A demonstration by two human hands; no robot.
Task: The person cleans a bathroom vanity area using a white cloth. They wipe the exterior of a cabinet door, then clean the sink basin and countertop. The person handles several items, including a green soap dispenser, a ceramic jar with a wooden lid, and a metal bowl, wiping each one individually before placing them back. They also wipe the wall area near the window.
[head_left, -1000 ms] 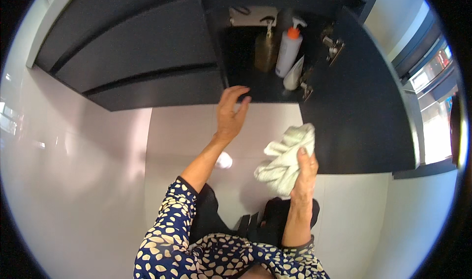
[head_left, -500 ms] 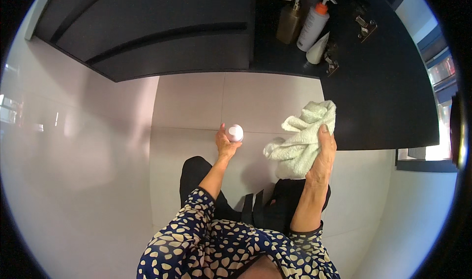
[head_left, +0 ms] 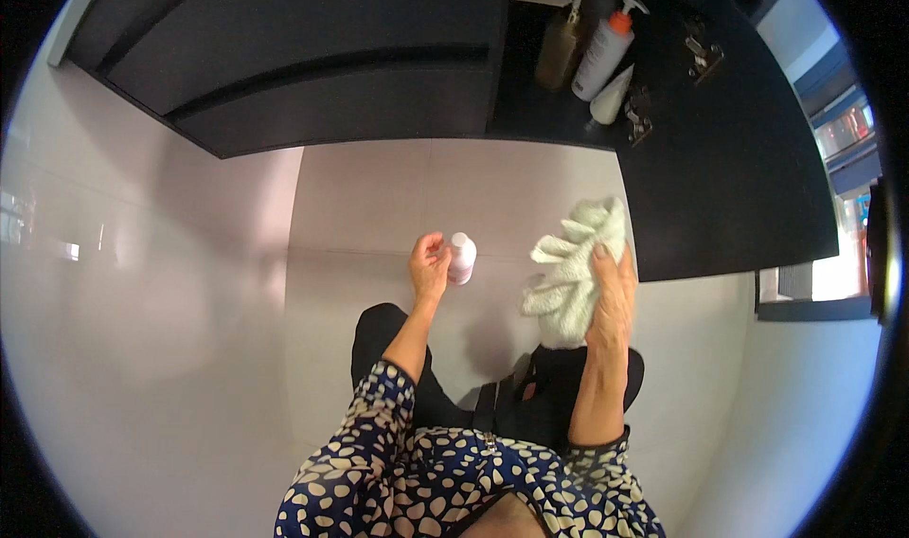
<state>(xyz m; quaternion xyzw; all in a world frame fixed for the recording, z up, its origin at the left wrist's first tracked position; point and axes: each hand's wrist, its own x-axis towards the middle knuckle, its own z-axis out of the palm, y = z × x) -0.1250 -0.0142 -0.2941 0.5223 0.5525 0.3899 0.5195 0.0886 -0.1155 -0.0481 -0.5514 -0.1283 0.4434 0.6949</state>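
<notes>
Over the tiled floor, my left hand (head_left: 430, 265) has its fingers curled against the left side of a small white bottle (head_left: 461, 261) with a pale pinkish lower part. The bottle's white cap points away from me, and most of its body shows. How far the fingers reach behind it is hidden. To the right, my right hand (head_left: 612, 296) grips a crumpled pale green towel (head_left: 573, 282), thumb on top and folds hanging out to the left. That towel is beside the edge of a dark cabinet panel (head_left: 729, 197).
Inside the dark cabinet stand a brown pump bottle (head_left: 561, 50), a grey pump bottle with an orange collar (head_left: 603, 57) and a white tube (head_left: 613, 96). Metal hinges (head_left: 638, 121) sit on the panel. Dark drawer fronts (head_left: 331, 93) extend left. My bent knees are below.
The bottle has turned from showing its end to showing its side, and lies slightly farther right of my left hand's fingers. My right hand and the towel have shifted a little left, the towel more bunched.
</notes>
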